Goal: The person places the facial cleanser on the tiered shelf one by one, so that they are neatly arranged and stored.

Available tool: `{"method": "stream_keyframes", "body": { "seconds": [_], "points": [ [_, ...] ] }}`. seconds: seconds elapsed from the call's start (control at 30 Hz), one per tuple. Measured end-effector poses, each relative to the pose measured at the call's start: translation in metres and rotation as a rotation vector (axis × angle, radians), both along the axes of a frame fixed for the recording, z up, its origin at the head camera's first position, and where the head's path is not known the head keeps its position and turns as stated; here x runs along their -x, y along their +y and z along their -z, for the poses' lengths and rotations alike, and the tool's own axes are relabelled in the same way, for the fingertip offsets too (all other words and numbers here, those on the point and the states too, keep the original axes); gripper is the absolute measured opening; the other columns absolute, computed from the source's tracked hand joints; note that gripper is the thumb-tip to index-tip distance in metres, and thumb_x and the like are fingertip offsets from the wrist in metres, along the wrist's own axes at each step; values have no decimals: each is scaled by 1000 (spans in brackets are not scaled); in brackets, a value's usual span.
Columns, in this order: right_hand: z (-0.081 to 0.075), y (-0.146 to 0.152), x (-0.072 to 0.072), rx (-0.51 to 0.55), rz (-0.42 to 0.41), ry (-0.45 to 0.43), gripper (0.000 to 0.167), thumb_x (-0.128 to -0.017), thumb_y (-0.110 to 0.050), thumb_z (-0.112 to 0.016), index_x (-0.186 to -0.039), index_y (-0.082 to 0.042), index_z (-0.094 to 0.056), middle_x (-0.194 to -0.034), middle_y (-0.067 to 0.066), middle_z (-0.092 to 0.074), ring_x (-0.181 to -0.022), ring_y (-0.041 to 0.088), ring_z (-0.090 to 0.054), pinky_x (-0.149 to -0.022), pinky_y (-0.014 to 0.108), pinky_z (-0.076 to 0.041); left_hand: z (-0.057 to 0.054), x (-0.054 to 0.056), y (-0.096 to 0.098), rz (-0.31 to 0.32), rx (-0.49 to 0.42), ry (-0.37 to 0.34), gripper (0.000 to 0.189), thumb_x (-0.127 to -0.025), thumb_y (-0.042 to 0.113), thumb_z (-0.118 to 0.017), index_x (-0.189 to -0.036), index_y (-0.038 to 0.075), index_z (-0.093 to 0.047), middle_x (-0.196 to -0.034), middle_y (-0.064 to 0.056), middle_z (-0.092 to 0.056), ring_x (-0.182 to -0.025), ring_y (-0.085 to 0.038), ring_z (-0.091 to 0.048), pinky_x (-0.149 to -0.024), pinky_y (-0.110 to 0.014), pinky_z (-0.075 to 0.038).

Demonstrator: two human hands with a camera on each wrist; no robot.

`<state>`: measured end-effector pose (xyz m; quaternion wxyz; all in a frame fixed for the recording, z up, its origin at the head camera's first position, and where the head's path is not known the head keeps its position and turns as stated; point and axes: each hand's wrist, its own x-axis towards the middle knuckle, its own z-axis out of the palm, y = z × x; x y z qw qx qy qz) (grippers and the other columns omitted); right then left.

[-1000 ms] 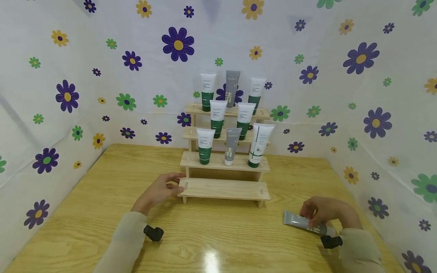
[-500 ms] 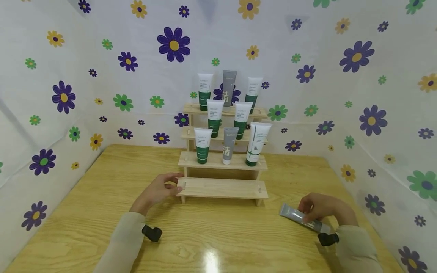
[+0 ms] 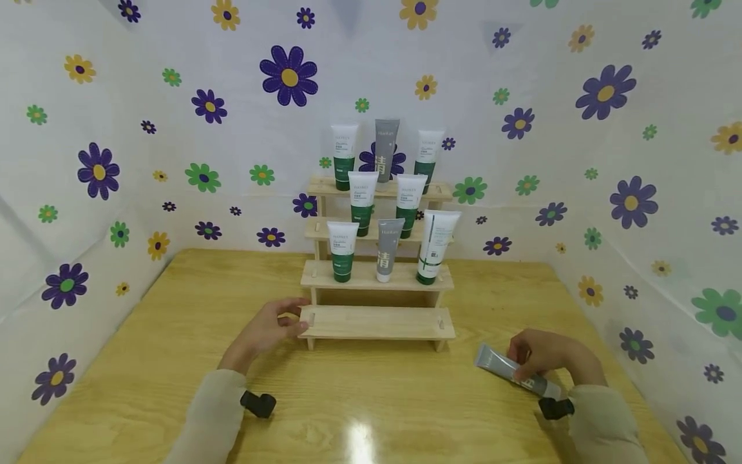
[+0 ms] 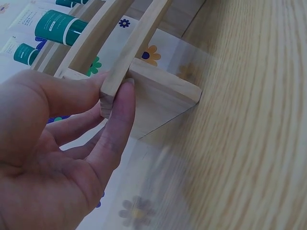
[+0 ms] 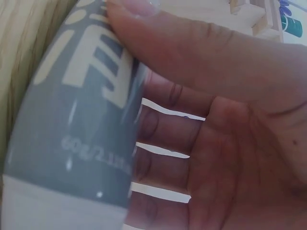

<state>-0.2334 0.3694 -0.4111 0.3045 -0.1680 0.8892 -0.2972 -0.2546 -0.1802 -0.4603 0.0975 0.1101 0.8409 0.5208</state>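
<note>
My left hand is at the left end of a stepped wooden display rack. In the left wrist view, thumb and fingertip pinch the edge of its lowest board. Over the table at the right, my right hand holds a grey squeeze tube with a white cap, thumb on the near side and fingers behind. The tube lies slanted, cap toward the wrist. Up close in the right wrist view, the grey tube shows pale lettering and "60g". The rack's lowest board bears nothing.
On the upper steps stand several tubes: white-and-green ones such as the front left tube, a grey tube and a larger white tube. Flower-printed cloth walls the wooden table at the back and sides.
My right hand has turned the grey tube slightly, its flat end swinging up and away. My left hand keeps its hold on the rack. The head view has shifted a little.
</note>
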Motion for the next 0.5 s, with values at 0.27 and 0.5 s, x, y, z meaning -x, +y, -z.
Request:
{"method": "stream_keyframes", "body": {
  "seconds": [0.27, 0.5],
  "points": [
    [7, 4, -2, -28, -26, 38, 19, -85, -8, -81, -93, -2, -65, -84, 2, -61, -71, 13, -53, -56, 24, -44, 7, -9, 3, -25, -20, -35, 53, -99, 14, -70, -149, 10, -53, -138, -19, -57, -101, -21, -65, -85, -28, -57],
    [-2, -1, -1, -40, -11, 43, 19, -88, -9, -80, -96, -1, -65, -86, 4, -62, -71, 15, -53, -57, 26, -45, -2, -1, 4, -5, 7, -8, 51, -99, 13, -69, -147, 6, -53, -135, -21, -58, -101, -22, -65, -87, -31, -58]
  ]
}}
